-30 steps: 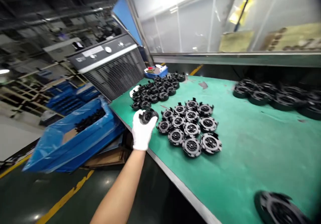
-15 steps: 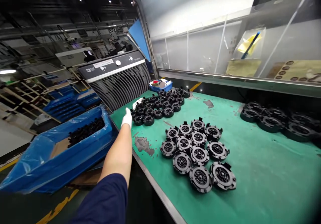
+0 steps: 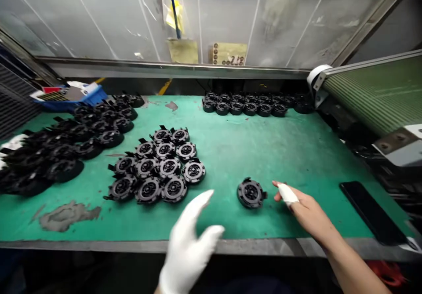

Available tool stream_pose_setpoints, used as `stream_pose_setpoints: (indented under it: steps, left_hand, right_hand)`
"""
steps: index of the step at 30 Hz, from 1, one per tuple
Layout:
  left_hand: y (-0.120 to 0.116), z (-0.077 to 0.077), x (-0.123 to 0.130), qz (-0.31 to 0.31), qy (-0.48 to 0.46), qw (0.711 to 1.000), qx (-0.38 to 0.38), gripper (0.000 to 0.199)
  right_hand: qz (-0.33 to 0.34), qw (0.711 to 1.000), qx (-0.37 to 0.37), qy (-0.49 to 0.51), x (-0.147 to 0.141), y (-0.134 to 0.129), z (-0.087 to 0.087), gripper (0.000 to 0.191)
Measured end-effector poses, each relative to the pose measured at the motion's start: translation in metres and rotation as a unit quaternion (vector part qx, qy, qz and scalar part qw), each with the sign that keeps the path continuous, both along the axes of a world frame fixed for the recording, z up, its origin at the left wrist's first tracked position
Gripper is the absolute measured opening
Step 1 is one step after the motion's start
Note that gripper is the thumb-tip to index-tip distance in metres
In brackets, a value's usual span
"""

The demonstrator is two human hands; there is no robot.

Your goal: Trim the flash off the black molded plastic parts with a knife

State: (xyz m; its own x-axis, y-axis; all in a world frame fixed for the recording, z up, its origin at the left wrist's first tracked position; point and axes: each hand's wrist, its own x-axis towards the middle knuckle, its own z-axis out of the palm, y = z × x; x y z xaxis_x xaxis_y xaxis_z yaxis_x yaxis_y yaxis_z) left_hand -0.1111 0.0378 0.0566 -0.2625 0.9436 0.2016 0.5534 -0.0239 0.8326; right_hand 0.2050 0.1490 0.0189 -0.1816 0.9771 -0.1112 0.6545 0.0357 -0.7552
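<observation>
As the round black part (image 3: 251, 193) lies flat, one tab (image 3: 264, 195) points right.

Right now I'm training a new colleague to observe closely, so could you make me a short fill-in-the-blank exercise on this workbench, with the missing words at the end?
1. The left hand wears a white ____.
2. A lone round part, coloured ____, lies between the left hand and the right hand.
3. The tabletop is mainly coloured ____.
4. The tray at the far left, holding assorted items, is coloured ____.

Missing words: glove; black; green; blue.
</observation>
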Motion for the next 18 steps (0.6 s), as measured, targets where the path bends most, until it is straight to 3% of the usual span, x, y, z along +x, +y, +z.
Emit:
stream_pose_setpoints:
  steps: [3,5,8,14,18]
  left_hand:
    - [0.033,-0.027,0.083,-0.100,0.026,0.993,-0.063,0.117]
    - [0.059,-0.038,0.107,-0.116,0.071,0.989,-0.051,0.119]
    - [0.084,-0.049,0.118,-0.105,0.109,0.988,-0.042,0.099]
    - [0.089,-0.058,0.122,-0.061,0.143,0.987,-0.048,0.091]
    - [0.090,-0.055,0.125,-0.066,0.152,0.985,-0.054,0.087]
  right_hand:
    - [0.108,0.993,0.008,-0.044,0.006,0.005,0.009,0.047]
    - [0.167,0.983,0.029,-0.067,0.013,0.004,0.014,0.046]
    - [0.218,0.964,0.080,-0.129,0.022,0.004,0.016,0.042]
    - [0.261,0.922,0.132,-0.255,0.024,0.012,0.025,0.045]
    - [0.204,0.908,0.118,-0.346,0.034,0.036,0.030,0.048]
